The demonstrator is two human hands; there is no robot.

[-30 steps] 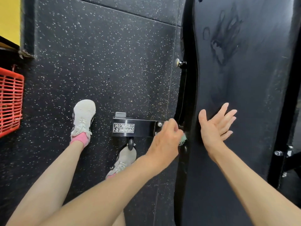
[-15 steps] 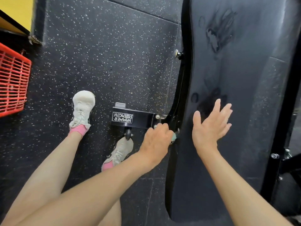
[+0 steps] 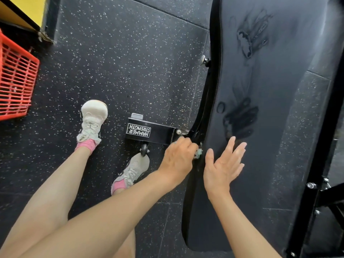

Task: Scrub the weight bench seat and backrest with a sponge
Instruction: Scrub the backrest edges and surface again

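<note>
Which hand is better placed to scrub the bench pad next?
Left: the left hand grips the pale green sponge at the edge of the black padded bench; the right hand is open and empty.

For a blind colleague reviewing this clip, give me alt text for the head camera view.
A person's left hand grips a teal sponge against the side edge of a black weight bench pad, while the right hand is spread open over the pad. Wet handprints mark the pad; a red basket is at far left.
</note>
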